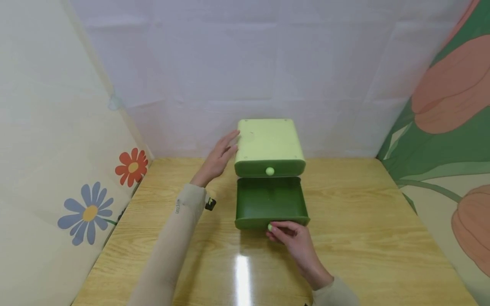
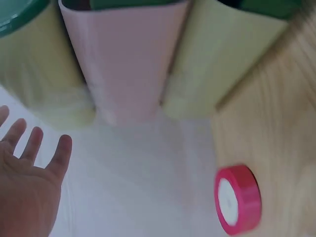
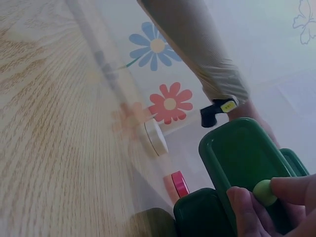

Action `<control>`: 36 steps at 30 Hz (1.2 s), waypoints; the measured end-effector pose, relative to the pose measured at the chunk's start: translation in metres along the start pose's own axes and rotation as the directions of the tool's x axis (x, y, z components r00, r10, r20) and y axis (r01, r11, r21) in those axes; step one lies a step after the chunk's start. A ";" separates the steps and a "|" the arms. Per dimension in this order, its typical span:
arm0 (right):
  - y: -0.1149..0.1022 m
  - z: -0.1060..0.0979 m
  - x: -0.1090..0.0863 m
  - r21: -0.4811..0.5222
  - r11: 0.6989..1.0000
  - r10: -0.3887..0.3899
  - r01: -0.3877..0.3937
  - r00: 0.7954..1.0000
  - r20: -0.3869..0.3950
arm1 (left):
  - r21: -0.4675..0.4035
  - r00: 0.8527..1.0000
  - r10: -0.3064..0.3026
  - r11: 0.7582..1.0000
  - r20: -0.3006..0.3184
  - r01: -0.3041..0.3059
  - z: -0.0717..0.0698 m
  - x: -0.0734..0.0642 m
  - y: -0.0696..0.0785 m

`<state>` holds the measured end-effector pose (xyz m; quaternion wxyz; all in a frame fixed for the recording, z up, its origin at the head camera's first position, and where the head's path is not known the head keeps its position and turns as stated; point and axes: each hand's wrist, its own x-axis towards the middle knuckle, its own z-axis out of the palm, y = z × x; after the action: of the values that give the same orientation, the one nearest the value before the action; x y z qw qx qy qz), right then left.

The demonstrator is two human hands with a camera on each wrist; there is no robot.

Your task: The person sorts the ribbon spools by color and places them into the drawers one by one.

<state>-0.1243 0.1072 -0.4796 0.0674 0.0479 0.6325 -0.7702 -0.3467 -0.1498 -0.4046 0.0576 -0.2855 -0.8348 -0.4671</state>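
Note:
A small drawer cabinet (image 1: 269,138) with a pale green top stands on the table. Its dark green drawer (image 1: 268,197) is pulled out, and the inside shows bare. With thumb and fingers my right hand (image 1: 298,244) pinches that drawer's round light green knob (image 3: 265,192). Above it, the top drawer front (image 1: 249,168) sits flush. My left hand (image 1: 218,159) is at the cabinet's left side, fingers extended, fingertips at its upper edge. In the left wrist view that hand's fingers are spread near the yellow and pink cabinet sides (image 2: 128,59).
A red ribbon roll (image 2: 239,200) and a white roll (image 3: 156,137) stand on the wooden table (image 1: 356,229) to the cabinet's left. White cloth (image 1: 249,63) hangs close behind. Flower-patterned panels (image 1: 49,127) border both sides.

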 end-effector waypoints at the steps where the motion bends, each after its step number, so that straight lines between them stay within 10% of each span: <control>1: 0.000 0.000 0.000 0.002 1.000 0.001 -0.001 1.000 0.001 | 0.017 1.000 -0.018 1.000 -0.001 0.018 -0.003 -0.005 -0.005; 8: 0.001 0.000 0.000 0.014 1.000 -0.011 0.011 1.000 -0.008 | 0.135 0.974 -0.213 0.970 0.076 0.202 -0.031 -0.048 -0.050; 17: 0.000 0.000 0.000 0.013 1.000 -0.008 0.008 1.000 -0.009 | 0.358 0.880 -0.439 0.863 0.182 0.357 -0.056 -0.110 -0.088; 24: 0.000 -0.001 0.000 0.007 1.000 -0.029 0.029 1.000 0.006 | 0.485 0.871 -0.450 0.817 0.197 0.312 -0.059 -0.136 -0.099; 36: 0.001 -0.002 0.000 0.005 0.999 -0.035 0.035 0.999 0.019 | 0.518 0.862 -0.479 0.786 0.164 0.337 -0.056 -0.140 -0.103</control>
<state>-0.1238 0.1091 -0.4809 0.0598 0.0296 0.6309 -0.7730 -0.2949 -0.2961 -0.5014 -0.0997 -0.1380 -0.9641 -0.2039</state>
